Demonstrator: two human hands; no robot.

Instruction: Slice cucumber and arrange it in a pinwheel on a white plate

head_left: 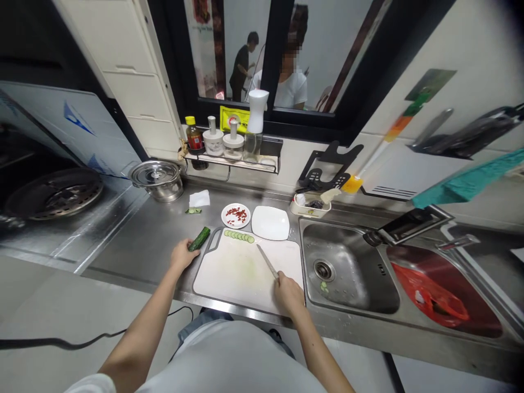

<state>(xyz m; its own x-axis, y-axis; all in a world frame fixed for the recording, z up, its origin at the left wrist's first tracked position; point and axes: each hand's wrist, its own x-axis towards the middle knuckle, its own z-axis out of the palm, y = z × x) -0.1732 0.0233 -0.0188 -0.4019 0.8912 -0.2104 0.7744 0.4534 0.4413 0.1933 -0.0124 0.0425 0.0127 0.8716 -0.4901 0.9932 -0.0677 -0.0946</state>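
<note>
My left hand (184, 255) is closed around the near end of a dark green cucumber (200, 238), just left of the cutting board. In my right hand (289, 295) is a knife (267, 260), its blade slanting up and left over the right half of the white cutting board (229, 275). A row of cucumber slices (239, 236) lies along the board's far edge. Beyond the board stand a white plate of chopped red pieces (236, 223) and a bare white square plate (270, 222).
A metal sink (347, 305) adjoins the board on the right; a red plastic bag (438, 297) lies in the second basin. Toward the back left are a lidded steel pot (161, 188), a white paper (199, 198) and cucumber scraps (194, 210). A condiment rack (233, 164) hangs below the window.
</note>
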